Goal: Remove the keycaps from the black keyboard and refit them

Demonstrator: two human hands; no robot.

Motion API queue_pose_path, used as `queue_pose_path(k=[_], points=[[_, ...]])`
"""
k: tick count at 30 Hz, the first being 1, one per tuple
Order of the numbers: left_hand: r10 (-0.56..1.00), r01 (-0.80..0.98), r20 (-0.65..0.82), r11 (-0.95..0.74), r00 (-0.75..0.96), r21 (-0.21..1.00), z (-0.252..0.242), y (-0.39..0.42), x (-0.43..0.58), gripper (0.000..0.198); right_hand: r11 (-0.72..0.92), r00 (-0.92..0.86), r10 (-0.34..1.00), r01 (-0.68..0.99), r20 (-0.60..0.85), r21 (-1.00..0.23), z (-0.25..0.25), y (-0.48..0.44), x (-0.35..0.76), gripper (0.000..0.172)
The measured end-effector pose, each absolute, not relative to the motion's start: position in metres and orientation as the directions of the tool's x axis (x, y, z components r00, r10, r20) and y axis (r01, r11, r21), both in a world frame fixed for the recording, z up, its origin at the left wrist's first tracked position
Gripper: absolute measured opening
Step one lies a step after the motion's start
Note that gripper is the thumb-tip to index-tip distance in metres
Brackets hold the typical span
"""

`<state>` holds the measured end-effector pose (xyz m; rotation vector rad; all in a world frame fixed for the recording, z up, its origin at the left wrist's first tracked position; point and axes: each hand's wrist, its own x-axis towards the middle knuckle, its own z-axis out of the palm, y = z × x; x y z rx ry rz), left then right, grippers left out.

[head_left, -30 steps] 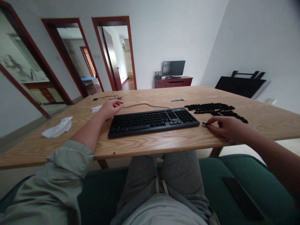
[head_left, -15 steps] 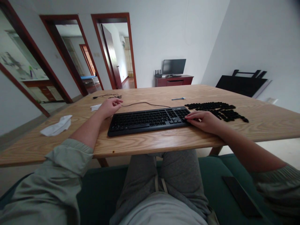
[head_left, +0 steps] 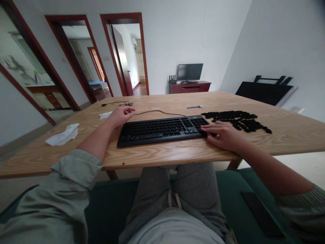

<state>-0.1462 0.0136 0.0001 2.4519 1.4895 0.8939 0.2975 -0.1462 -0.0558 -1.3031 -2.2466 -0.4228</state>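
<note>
A black keyboard (head_left: 154,130) lies flat near the front edge of the wooden table. My left hand (head_left: 122,115) rests at its far left corner, fingers loosely stretched and apart, holding nothing I can see. At the keyboard's right end, the fingertips of my right hand (head_left: 220,134) touch the number pad. Its index finger is extended and the thumb stays apart, lower down by the keyboard's edge. Just beyond this hand, many small loose black keycaps (head_left: 230,116) lie in rough rows. Whatever is under the right fingertips is hidden.
A thin cable (head_left: 158,111) runs behind the keyboard to a coil at the far left. White tissues (head_left: 63,135) lie on the table's left side. A blue-handled brush-like tool (head_left: 194,107) sits farther back. A dark flat object (head_left: 262,213) rests on the green seat.
My right hand has shifted slightly at the number pad, its index finger straighter and its thumb lower and farther apart. The left hand stays in place. The view has moved a little.
</note>
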Motion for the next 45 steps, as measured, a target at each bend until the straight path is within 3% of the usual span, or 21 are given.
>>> queue_pose_path(k=[5,8,13,17,27,33,45], points=[[0.814,0.75,0.446,-0.547,0.373,0.372,0.007,0.005,-0.133,0.038,0.484,-0.342,0.737,0.869,0.583,-0.102,-0.062,-0.142,0.3,0.029],[0.728,0.665,0.466,-0.67,0.503,0.33,0.021,-0.021,-0.086,0.035,0.484,-0.305,0.77,0.851,0.56,-0.202,-0.062,-0.14,0.301,0.028],[0.486,0.423,0.294,-0.87,0.823,0.255,0.022,-0.065,0.034,0.032,0.472,-0.252,0.814,0.811,0.523,-0.345,-0.058,-0.139,0.302,0.026],[0.48,0.444,0.19,-0.873,0.856,0.203,-0.001,-0.07,0.093,0.035,0.409,-0.199,0.866,0.809,0.458,-0.422,-0.055,-0.139,0.303,0.026],[0.468,0.385,0.368,-0.88,0.804,0.279,-0.027,-0.063,0.101,0.026,0.317,-0.129,0.903,0.844,0.41,-0.433,-0.057,-0.137,0.31,0.03],[0.455,0.35,0.322,-0.875,0.83,0.335,-0.024,-0.057,0.1,0.028,0.346,-0.166,0.903,0.827,0.395,-0.444,-0.055,-0.136,0.309,0.028],[0.395,0.316,0.334,-0.91,0.856,0.267,-0.023,-0.058,0.1,0.032,0.37,-0.192,0.885,0.843,0.424,-0.39,-0.057,-0.137,0.312,0.03]])
